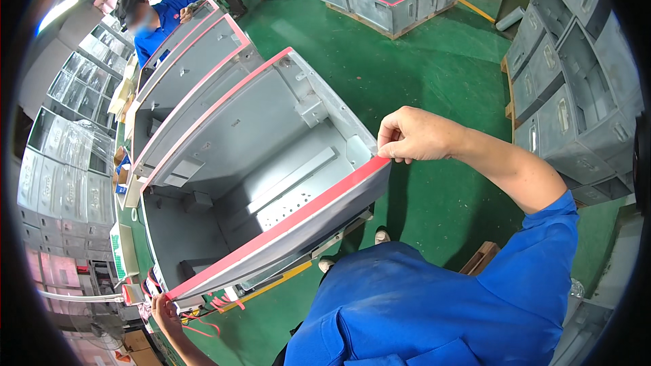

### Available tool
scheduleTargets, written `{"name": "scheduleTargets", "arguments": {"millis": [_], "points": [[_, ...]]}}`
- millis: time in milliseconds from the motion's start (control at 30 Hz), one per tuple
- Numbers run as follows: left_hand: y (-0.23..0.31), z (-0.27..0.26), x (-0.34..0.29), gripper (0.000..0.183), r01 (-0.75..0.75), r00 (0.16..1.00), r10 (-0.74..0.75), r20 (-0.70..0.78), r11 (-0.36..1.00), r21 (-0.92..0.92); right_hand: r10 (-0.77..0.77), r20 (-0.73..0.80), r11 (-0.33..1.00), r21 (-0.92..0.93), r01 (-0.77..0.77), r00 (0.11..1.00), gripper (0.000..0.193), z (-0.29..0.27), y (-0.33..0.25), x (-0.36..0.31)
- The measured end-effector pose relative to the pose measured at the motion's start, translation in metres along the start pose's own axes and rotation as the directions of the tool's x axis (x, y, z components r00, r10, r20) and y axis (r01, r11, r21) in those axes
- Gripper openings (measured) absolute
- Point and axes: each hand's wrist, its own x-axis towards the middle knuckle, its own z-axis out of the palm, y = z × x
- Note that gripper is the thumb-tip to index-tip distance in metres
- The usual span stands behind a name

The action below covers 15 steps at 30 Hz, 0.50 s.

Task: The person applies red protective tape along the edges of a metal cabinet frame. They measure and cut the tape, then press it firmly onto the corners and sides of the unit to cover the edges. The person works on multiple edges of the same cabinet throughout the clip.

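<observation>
1. Open grey box [234,118] before me: contains raised rail [291,187], perforated panel [287,211].
2. Near rim carries red strip [285,228].
3. My right hand [415,135]: pinches strip's right end.
4. My left hand [165,314]: at left end; grip unclear.

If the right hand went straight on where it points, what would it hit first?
The right hand would likely meet the grey box first, at its corner; the fingertips seem to touch the pink strip there.
</observation>
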Motion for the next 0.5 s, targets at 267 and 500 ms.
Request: {"name": "scheduleTargets", "arguments": {"millis": [267, 500], "points": [[-0.004, -0.013, 0.004, 0.012, -0.012, 0.998, 0.011, 0.054, 1.0, 0.002, -0.005, -0.012, 1.0, -0.022, 0.005, 1.0, 0.015, 0.0, -0.002, -0.001], [-0.004, -0.007, 0.002, 0.011, -0.027, 0.999, 0.027, 0.021, 1.0, 0.0, -0.024, -0.045, 0.999, 0.026, 0.025, 0.999, 0.015, 0.002, -0.001, -0.001]]}}
